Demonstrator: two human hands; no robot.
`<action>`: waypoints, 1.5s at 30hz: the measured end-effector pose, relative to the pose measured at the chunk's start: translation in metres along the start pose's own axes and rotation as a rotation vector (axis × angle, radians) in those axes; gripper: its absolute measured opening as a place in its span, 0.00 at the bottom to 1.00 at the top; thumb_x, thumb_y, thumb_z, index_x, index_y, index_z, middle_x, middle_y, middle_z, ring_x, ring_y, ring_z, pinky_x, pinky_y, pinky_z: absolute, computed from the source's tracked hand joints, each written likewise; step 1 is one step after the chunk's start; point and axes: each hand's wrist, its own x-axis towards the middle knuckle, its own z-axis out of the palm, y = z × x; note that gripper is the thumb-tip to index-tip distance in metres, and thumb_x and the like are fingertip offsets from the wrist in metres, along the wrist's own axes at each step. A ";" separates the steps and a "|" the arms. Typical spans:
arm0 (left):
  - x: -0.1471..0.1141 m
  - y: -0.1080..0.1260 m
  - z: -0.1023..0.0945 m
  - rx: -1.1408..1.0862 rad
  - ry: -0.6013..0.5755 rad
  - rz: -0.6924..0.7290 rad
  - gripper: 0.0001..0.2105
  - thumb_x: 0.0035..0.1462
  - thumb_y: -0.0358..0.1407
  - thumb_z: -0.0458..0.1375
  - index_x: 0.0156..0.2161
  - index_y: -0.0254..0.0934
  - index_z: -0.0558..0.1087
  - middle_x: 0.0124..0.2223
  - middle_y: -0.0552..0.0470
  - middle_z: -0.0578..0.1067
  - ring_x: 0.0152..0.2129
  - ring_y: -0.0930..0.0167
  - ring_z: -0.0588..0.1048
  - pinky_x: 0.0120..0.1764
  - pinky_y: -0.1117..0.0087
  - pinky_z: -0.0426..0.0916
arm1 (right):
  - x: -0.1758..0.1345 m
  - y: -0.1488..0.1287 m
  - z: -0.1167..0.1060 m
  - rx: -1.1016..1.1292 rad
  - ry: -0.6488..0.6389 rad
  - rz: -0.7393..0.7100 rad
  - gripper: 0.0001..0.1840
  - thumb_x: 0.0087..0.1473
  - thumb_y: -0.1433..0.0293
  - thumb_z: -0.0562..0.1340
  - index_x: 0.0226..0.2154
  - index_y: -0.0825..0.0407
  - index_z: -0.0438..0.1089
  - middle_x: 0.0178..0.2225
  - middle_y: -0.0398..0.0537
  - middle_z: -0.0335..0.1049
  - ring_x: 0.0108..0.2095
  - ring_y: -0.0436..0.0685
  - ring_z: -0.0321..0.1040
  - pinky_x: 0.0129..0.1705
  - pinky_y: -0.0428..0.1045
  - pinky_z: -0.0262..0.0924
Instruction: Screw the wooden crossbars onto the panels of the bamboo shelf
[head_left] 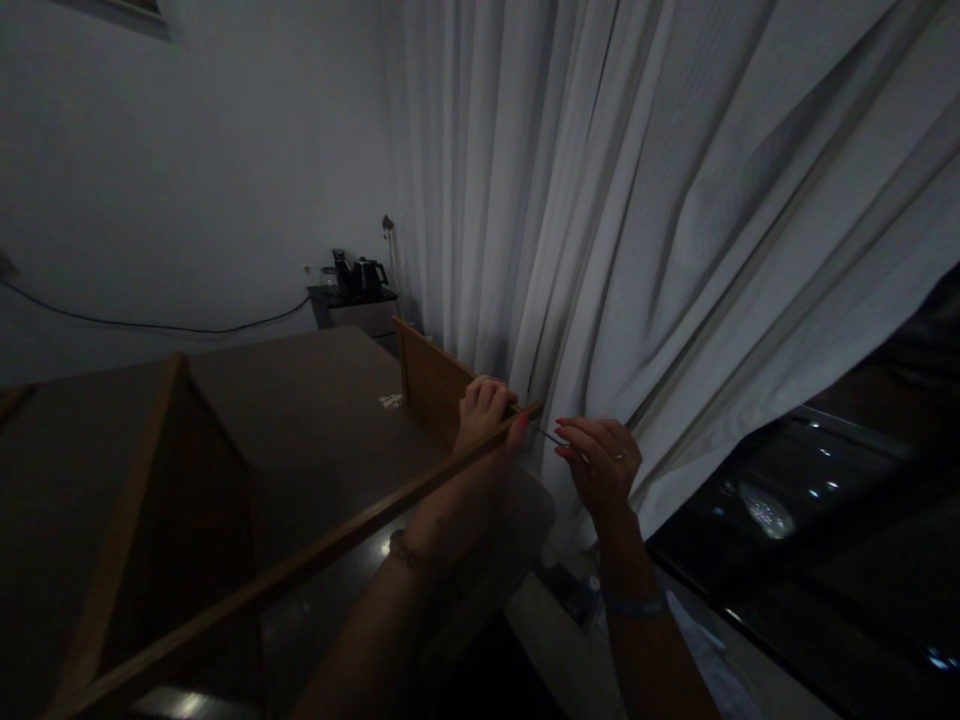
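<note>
A wooden shelf frame [360, 522] with upright boards lies over a dark tabletop. My left hand [484, 408] is closed around its far right corner, where the long rail meets the end board [431, 380]. The left thumb presses near the rail's end. In my right hand [601, 458], just right of that corner, a thin metal tool [546, 433] is pinched between the fingers, its tip at the rail's end. Whether it is a hex key or a screwdriver I cannot tell; the fingers hide its other end. The joint itself is partly covered by my left hand.
Small white pieces [391, 401] lie on the table [322, 390] beside the end board. A black kettle [369, 275] stands on a small cabinet [364, 315] at the back. Long white curtains [570, 200] hang close on the right, by a dark window [787, 520]. A cable [150, 323] runs along the wall.
</note>
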 end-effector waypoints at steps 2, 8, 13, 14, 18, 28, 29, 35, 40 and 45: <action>0.000 0.001 0.000 -0.001 -0.003 -0.004 0.05 0.61 0.36 0.47 0.40 0.39 0.63 0.48 0.45 0.68 0.53 0.61 0.61 0.53 0.58 0.60 | -0.001 -0.002 -0.001 -0.025 0.017 -0.009 0.05 0.60 0.65 0.62 0.36 0.47 0.74 0.35 0.45 0.79 0.33 0.54 0.71 0.38 0.50 0.63; 0.000 0.001 -0.001 -0.014 0.013 0.008 0.05 0.61 0.35 0.47 0.40 0.39 0.63 0.47 0.45 0.68 0.53 0.61 0.61 0.53 0.58 0.60 | 0.004 -0.005 -0.001 0.028 0.033 -0.066 0.05 0.59 0.68 0.63 0.40 0.48 0.72 0.39 0.47 0.80 0.33 0.52 0.74 0.37 0.48 0.66; 0.000 0.001 -0.001 -0.004 0.003 0.008 0.05 0.60 0.34 0.47 0.40 0.40 0.63 0.47 0.45 0.68 0.53 0.61 0.61 0.54 0.57 0.60 | 0.011 0.001 0.001 0.077 0.019 -0.005 0.14 0.62 0.59 0.58 0.44 0.48 0.72 0.39 0.48 0.79 0.38 0.54 0.74 0.39 0.50 0.66; 0.000 0.001 -0.001 -0.007 0.010 0.015 0.05 0.60 0.34 0.47 0.40 0.40 0.63 0.47 0.45 0.68 0.53 0.61 0.61 0.54 0.57 0.60 | 0.011 0.002 0.001 0.075 0.010 0.000 0.15 0.62 0.58 0.58 0.44 0.48 0.72 0.39 0.48 0.79 0.38 0.54 0.74 0.39 0.50 0.66; 0.000 0.001 0.000 -0.011 0.028 0.020 0.05 0.61 0.35 0.47 0.39 0.39 0.63 0.47 0.45 0.68 0.53 0.61 0.61 0.53 0.57 0.60 | 0.006 0.007 -0.001 0.013 -0.003 -0.027 0.11 0.60 0.59 0.60 0.39 0.47 0.74 0.36 0.45 0.79 0.34 0.53 0.72 0.38 0.50 0.64; 0.000 0.004 -0.001 -0.016 0.014 -0.007 0.05 0.62 0.37 0.47 0.39 0.40 0.63 0.48 0.45 0.68 0.53 0.62 0.61 0.54 0.58 0.60 | 0.005 0.015 -0.004 -0.056 0.036 -0.224 0.10 0.55 0.65 0.67 0.40 0.48 0.72 0.36 0.45 0.80 0.32 0.52 0.73 0.35 0.47 0.67; -0.001 0.005 -0.002 -0.016 0.010 -0.011 0.05 0.62 0.37 0.47 0.39 0.40 0.63 0.48 0.45 0.68 0.53 0.62 0.61 0.54 0.58 0.60 | 0.008 0.016 -0.005 -0.076 0.033 -0.252 0.09 0.55 0.65 0.67 0.39 0.49 0.72 0.35 0.46 0.80 0.31 0.51 0.73 0.34 0.46 0.67; -0.001 0.007 -0.003 -0.036 0.022 0.008 0.06 0.63 0.37 0.45 0.39 0.39 0.63 0.48 0.45 0.67 0.53 0.63 0.60 0.55 0.58 0.59 | 0.017 0.019 -0.008 -0.150 0.039 -0.377 0.08 0.56 0.63 0.66 0.34 0.50 0.72 0.33 0.45 0.80 0.28 0.50 0.73 0.33 0.45 0.67; -0.001 0.005 -0.001 -0.023 0.018 -0.009 0.05 0.62 0.37 0.46 0.39 0.40 0.63 0.47 0.46 0.68 0.53 0.62 0.60 0.54 0.58 0.60 | 0.016 0.018 -0.007 -0.130 0.040 -0.357 0.08 0.55 0.62 0.66 0.35 0.50 0.72 0.32 0.45 0.79 0.29 0.50 0.73 0.34 0.45 0.67; 0.000 0.003 0.001 -0.016 0.032 0.002 0.06 0.62 0.37 0.46 0.39 0.39 0.63 0.47 0.45 0.68 0.53 0.63 0.61 0.54 0.59 0.60 | 0.014 0.019 -0.005 -0.124 0.030 -0.352 0.09 0.55 0.62 0.66 0.33 0.51 0.72 0.30 0.45 0.78 0.30 0.50 0.71 0.35 0.45 0.65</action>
